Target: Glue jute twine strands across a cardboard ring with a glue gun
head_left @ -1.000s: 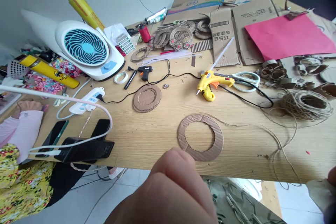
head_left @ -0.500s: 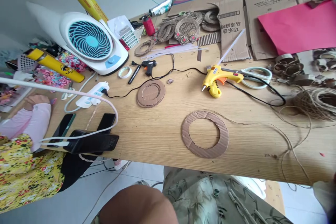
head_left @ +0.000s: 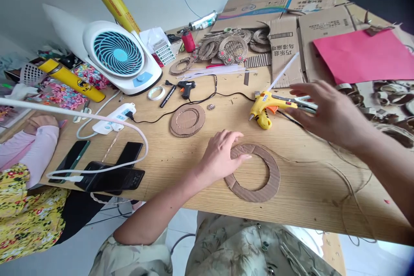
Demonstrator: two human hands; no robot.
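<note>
Left hand at a cardboard ring, right hand by a yellow glue gun.
The left hand's thumb and fingers are parted; the cardboard ring lies partly under it, mostly to its right. Whether they touch, I cannot tell. Well apart, the right hand hangs with thumb and fingers spread. Beyond the left hand lies a cardboard disc.
</note>
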